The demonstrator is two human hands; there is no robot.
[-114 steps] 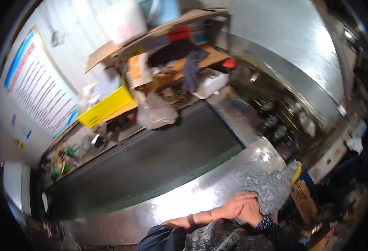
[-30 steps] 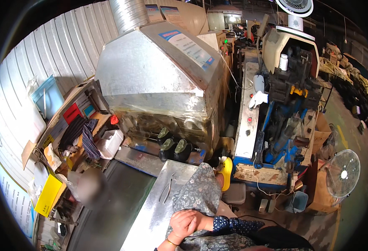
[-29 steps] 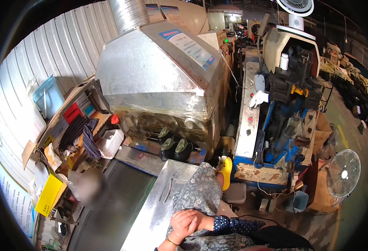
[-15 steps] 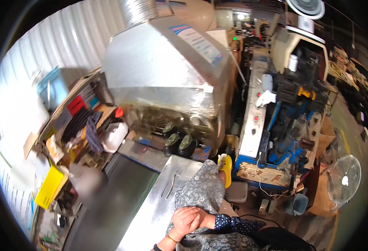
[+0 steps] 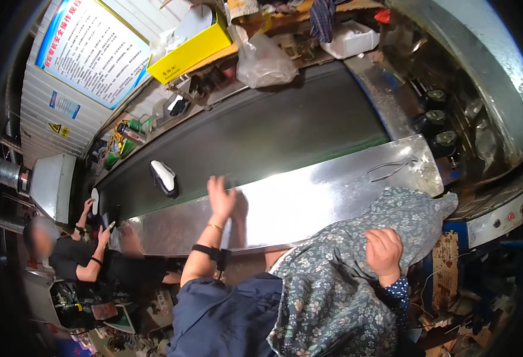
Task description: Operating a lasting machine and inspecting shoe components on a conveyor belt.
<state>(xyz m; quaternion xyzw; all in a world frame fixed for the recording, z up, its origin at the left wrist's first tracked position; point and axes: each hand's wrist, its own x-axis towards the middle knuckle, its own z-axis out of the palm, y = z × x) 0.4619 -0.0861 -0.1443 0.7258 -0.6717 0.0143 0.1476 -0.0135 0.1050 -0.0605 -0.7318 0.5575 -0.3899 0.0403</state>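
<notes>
My left hand (image 5: 221, 199) reaches out over the edge between the shiny metal ledge (image 5: 309, 202) and the dark conveyor belt (image 5: 285, 131), open and empty with its fingers apart. On the belt to its left lies a dark shoe (image 5: 164, 178) with a white, sole-shaped face upward; the hand is apart from it. My right hand (image 5: 384, 253) is above the flowered grey apron (image 5: 345, 285) over my lap, its fingers curled in and nothing visible in them. Pliers (image 5: 392, 169) lie on the ledge at the right.
At the far left, a co-worker (image 5: 77, 253) has hands near a white sole-shaped piece (image 5: 95, 201) and a dark object. A shelf behind the belt bears a yellow box (image 5: 190, 50), a clear plastic bag (image 5: 265, 62) and a white tray (image 5: 351, 40). Dark rounded machine parts (image 5: 434, 119) stand right.
My view has swung left along the belt, bringing the shoe and the co-worker in. My hands, clasped on my lap before, have parted; the left has stretched out toward the belt.
</notes>
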